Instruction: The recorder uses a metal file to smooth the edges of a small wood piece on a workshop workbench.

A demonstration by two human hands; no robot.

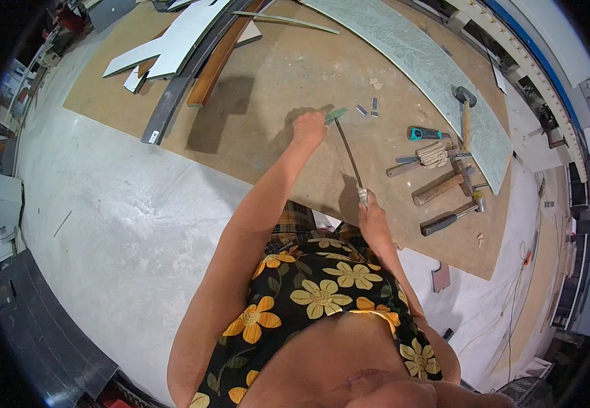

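My left hand (308, 129) is closed on a small pale green strip (336, 115) over the brown worktable. In my right hand (373, 216), close to the table's near edge, is the pale handle of a long, thin, dark file-like tool (350, 154). Its far tip meets the green strip just beyond my left fingers. Whether it is a file or a narrow saw cannot be made out. Two small grey rectangular pieces (374, 107) lie a little to the right of the strip.
Hammers (439, 189), a rubber mallet (465, 96), a teal-and-black utility knife (425, 133) and several wooden sticks (434, 155) lie right. A long patterned green panel (404, 47) curves along the far right. White boards (179, 47) and dark and brown profiles (220, 58) cover the far left.
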